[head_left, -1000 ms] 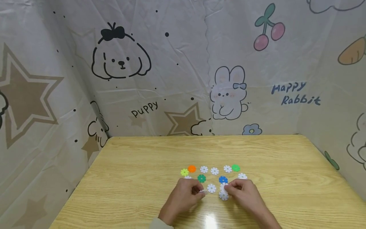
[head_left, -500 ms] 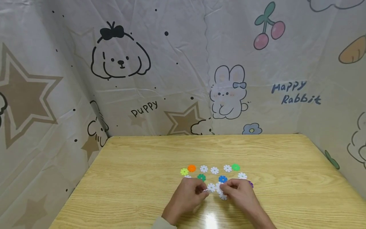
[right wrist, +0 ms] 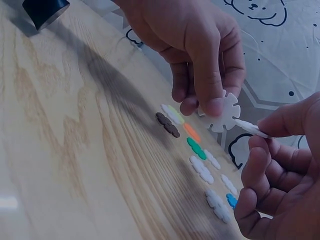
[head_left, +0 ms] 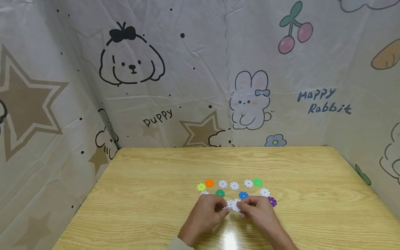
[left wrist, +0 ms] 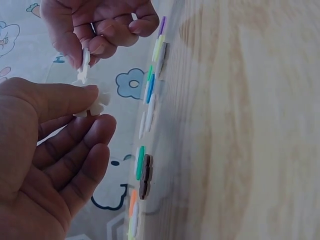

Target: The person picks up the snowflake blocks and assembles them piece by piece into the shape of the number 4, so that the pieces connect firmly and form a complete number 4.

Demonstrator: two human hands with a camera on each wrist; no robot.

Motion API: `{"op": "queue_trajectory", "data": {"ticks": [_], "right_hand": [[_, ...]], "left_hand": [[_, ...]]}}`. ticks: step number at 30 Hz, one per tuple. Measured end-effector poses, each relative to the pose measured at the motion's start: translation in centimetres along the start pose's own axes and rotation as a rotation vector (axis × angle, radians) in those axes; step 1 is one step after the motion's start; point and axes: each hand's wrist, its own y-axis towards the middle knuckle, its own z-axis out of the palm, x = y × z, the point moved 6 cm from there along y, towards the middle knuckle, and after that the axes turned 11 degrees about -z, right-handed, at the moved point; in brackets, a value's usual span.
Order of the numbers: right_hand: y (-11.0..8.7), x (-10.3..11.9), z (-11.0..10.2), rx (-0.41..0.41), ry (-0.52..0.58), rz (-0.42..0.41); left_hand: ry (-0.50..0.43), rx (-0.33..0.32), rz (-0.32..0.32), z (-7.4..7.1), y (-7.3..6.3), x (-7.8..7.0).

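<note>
My left hand pinches a white plastic snowflake disc with notches round its edge, thumb on its face. From the other side my right hand pinches a second white snowflake disc between thumb and fingers. In the right wrist view this disc is edge-on, its tip right at the rim of the left hand's disc. Both are held up over the table, at an angle to each other. Below them in the head view lies another white disc, partly covered.
Several discs lie flat on the wooden table beyond the hands: orange, yellow, green, blue, purple, brown and white ones. A printed cloth hangs behind the table.
My right hand has lifted its white disc off the spot above another white disc and moved left. My left hand has shifted slightly right, and the two held discs now meet.
</note>
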Motion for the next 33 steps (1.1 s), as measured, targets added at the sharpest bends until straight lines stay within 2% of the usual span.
{"op": "queue_trajectory", "data": {"ticks": [9, 20, 27, 33], "right_hand": [[-0.1, -0.5, 0.4, -0.002, 0.022, 0.035], [-0.3, -0.3, 0.8, 0.003, -0.017, 0.035], [-0.4, -0.5, 0.9, -0.004, 0.011, 0.042], [-0.4, -0.6, 1.2, 0.002, 0.061, 0.043]], "left_hand": [[0.033, -0.033, 0.034, 0.0, -0.1, -0.1], [0.046, -0.038, 0.017, 0.0, -0.1, -0.1], [0.002, -0.062, 0.034, -0.1, -0.3, 0.0], [-0.013, -0.099, 0.075, -0.3, -0.5, -0.1]]}}
